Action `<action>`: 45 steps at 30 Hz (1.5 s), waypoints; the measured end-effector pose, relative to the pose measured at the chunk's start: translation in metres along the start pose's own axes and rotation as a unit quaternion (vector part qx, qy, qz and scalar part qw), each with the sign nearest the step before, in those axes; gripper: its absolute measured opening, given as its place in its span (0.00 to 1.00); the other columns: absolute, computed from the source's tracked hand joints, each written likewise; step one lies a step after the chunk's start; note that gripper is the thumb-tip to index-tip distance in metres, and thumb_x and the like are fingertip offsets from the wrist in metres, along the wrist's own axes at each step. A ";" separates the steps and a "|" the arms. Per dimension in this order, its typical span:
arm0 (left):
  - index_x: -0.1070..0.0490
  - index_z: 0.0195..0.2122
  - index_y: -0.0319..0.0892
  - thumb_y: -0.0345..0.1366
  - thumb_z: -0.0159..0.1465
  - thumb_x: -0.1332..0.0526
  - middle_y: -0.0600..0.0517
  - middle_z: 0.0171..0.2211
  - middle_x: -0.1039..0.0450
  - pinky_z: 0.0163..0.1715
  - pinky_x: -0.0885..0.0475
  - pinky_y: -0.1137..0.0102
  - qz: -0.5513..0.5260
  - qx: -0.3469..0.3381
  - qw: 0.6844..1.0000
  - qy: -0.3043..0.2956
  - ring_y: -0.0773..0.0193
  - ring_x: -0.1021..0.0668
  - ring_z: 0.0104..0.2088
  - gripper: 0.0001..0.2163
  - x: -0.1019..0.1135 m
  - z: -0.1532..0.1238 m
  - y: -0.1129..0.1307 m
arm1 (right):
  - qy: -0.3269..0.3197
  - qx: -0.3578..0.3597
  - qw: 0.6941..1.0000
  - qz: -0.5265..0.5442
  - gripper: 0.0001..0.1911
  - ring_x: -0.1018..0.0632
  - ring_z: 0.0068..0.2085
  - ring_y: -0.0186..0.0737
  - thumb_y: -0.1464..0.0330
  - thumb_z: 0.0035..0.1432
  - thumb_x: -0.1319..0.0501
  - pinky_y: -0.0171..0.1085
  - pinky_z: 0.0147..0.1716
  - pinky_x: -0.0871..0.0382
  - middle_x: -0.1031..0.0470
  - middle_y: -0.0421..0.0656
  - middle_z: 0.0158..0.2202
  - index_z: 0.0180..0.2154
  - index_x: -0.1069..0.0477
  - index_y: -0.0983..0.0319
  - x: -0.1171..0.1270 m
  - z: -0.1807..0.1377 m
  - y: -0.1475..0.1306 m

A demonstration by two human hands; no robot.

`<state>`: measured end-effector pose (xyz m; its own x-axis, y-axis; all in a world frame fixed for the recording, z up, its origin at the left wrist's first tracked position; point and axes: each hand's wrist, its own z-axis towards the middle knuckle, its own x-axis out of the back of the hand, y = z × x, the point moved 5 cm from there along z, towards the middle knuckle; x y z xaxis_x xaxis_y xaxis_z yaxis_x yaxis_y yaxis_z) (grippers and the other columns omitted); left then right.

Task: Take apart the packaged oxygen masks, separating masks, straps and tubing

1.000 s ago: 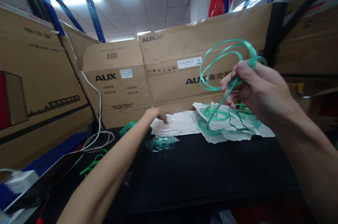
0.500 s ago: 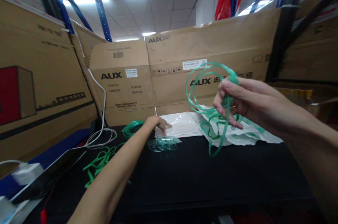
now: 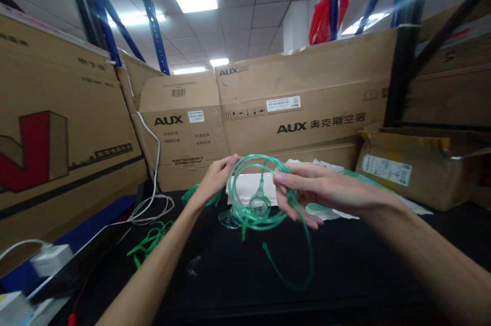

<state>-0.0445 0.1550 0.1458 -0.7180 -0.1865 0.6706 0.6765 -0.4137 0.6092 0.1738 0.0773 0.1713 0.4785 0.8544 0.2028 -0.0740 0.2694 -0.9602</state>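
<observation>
Both hands have met mid-view: left hand [image 3: 217,178] came off the bags [image 3: 242,185], right hand [image 3: 314,192] came down. Each grip is clamped on the tubing [image 3: 253,222] coil, held above the worktop [image 3: 345,264], with a mask [image 3: 259,206] dangling inside.

- The right hand [image 3: 312,190] hides part of the green tubing coil [image 3: 245,219] and of the white bags [image 3: 245,182] behind it.
- Whether the left hand [image 3: 217,176] grips the coil or only touches it cannot be told.
- The print on the box label [image 3: 283,104] is too small to read.
- A white box [image 3: 13,309] at lower left is blurred and cut by the edge.
- A small clear piece [image 3: 193,264] is too dim to identify.
</observation>
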 end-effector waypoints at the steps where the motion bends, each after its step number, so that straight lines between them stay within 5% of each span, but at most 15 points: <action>1: 0.29 0.60 0.41 0.55 0.73 0.62 0.45 0.57 0.24 0.52 0.28 0.65 -0.086 0.005 0.996 0.025 0.55 0.22 0.54 0.32 0.002 -0.017 0.003 | -0.012 -0.007 1.000 0.017 0.17 0.27 0.19 0.27 0.56 0.70 0.44 0.25 0.17 0.33 0.24 0.40 0.28 0.37 0.34 0.64 -0.001 0.001 0.008; 4: 0.24 0.56 0.42 0.57 0.72 0.66 0.45 0.54 0.22 0.46 0.25 0.64 -0.199 0.057 0.978 0.035 0.53 0.21 0.51 0.36 -0.003 -0.072 0.004 | -0.041 -0.048 0.996 0.070 0.17 0.28 0.17 0.27 0.56 0.69 0.42 0.25 0.14 0.34 0.25 0.41 0.26 0.34 0.34 0.64 0.001 -0.002 0.044; 8: 0.26 0.58 0.50 0.56 0.72 0.59 0.50 0.54 0.22 0.49 0.27 0.61 -0.100 0.084 0.991 0.013 0.52 0.22 0.51 0.29 -0.023 -0.130 0.005 | -0.037 -0.113 0.984 0.131 0.19 0.29 0.16 0.28 0.55 0.68 0.42 0.26 0.13 0.34 0.26 0.40 0.24 0.32 0.35 0.63 0.014 -0.016 0.102; 11: 0.24 0.57 0.52 0.54 0.71 0.50 0.51 0.56 0.23 0.60 0.34 0.61 -0.016 0.080 0.997 0.016 0.52 0.25 0.57 0.22 -0.037 -0.153 0.000 | 0.011 -0.137 0.978 0.157 0.19 0.31 0.15 0.26 0.56 0.67 0.40 0.24 0.12 0.38 0.26 0.39 0.25 0.31 0.37 0.62 0.029 -0.031 0.132; 15: 0.26 0.57 0.53 0.47 0.71 0.44 0.51 0.55 0.25 0.61 0.33 0.62 0.025 0.036 0.999 -0.005 0.54 0.25 0.57 0.17 -0.051 -0.169 -0.005 | 0.047 -0.207 0.968 0.134 0.21 0.36 0.13 0.21 0.53 0.65 0.39 0.22 0.09 0.47 0.27 0.38 0.26 0.31 0.37 0.63 0.040 -0.053 0.152; 20: 0.28 0.56 0.52 0.40 0.71 0.41 0.51 0.56 0.28 0.59 0.30 0.63 0.043 -0.018 0.998 -0.033 0.58 0.24 0.56 0.14 -0.060 -0.179 -0.005 | 0.113 -0.241 0.963 0.024 0.22 0.37 0.14 0.19 0.51 0.61 0.36 0.22 0.10 0.49 0.26 0.38 0.30 0.35 0.35 0.64 0.050 -0.064 0.168; 24: 0.29 0.56 0.52 0.39 0.69 0.38 0.51 0.57 0.29 0.58 0.30 0.64 0.053 -0.044 0.997 -0.034 0.59 0.25 0.56 0.14 -0.066 -0.182 -0.005 | 0.187 -0.217 0.955 -0.077 0.28 0.29 0.15 0.29 0.49 0.54 0.33 0.29 0.10 0.39 0.26 0.39 0.30 0.46 0.33 0.63 0.059 -0.064 0.184; 26: 0.28 0.55 0.53 0.39 0.70 0.39 0.52 0.56 0.28 0.58 0.31 0.64 0.048 -0.038 0.998 -0.027 0.60 0.25 0.56 0.13 -0.067 -0.181 -0.005 | 0.242 -0.221 0.931 -0.161 0.32 0.25 0.16 0.34 0.49 0.55 0.35 0.34 0.11 0.34 0.24 0.44 0.37 0.54 0.35 0.62 0.061 -0.068 0.184; 29: 0.26 0.50 0.51 0.40 0.71 0.41 0.53 0.52 0.26 0.58 0.31 0.65 0.032 -0.019 0.999 -0.005 0.61 0.25 0.55 0.09 -0.067 -0.177 -0.002 | 0.286 -0.156 0.880 -0.345 0.24 0.20 0.26 0.41 0.55 0.61 0.38 0.41 0.23 0.24 0.22 0.51 0.44 0.54 0.30 0.61 0.053 -0.068 0.162; 33: 0.26 0.47 0.47 0.45 0.71 0.44 0.51 0.46 0.23 0.48 0.28 0.64 0.032 0.064 0.996 0.046 0.59 0.22 0.45 0.11 -0.065 -0.165 -0.003 | 0.248 0.012 0.856 -0.452 0.13 0.20 0.47 0.48 0.64 0.68 0.43 0.46 0.49 0.25 0.21 0.48 0.45 0.48 0.23 0.59 0.019 -0.048 0.132; 38: 0.28 0.56 0.46 0.51 0.69 0.43 0.48 0.47 0.21 0.46 0.27 0.59 0.066 0.140 0.988 0.026 0.56 0.21 0.37 0.20 -0.077 -0.152 -0.008 | 0.177 0.067 0.856 -0.482 0.15 0.20 0.47 0.44 0.73 0.69 0.47 0.43 0.50 0.25 0.23 0.49 0.48 0.52 0.26 0.60 -0.006 -0.006 0.147; 45: 0.31 0.61 0.51 0.39 0.70 0.43 0.49 0.50 0.22 0.53 0.30 0.58 0.095 0.059 0.993 -0.030 0.54 0.22 0.46 0.18 -0.088 -0.157 -0.004 | 0.149 0.031 0.832 -0.534 0.18 0.22 0.50 0.47 0.79 0.66 0.47 0.44 0.50 0.26 0.24 0.53 0.49 0.51 0.24 0.64 -0.005 0.009 0.183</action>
<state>-0.0094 0.0333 0.0182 -0.5663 -0.1958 0.8006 0.8161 -0.2687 0.5116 0.1503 0.1266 -0.0036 0.4957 -0.0328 0.8679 0.4915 0.8345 -0.2491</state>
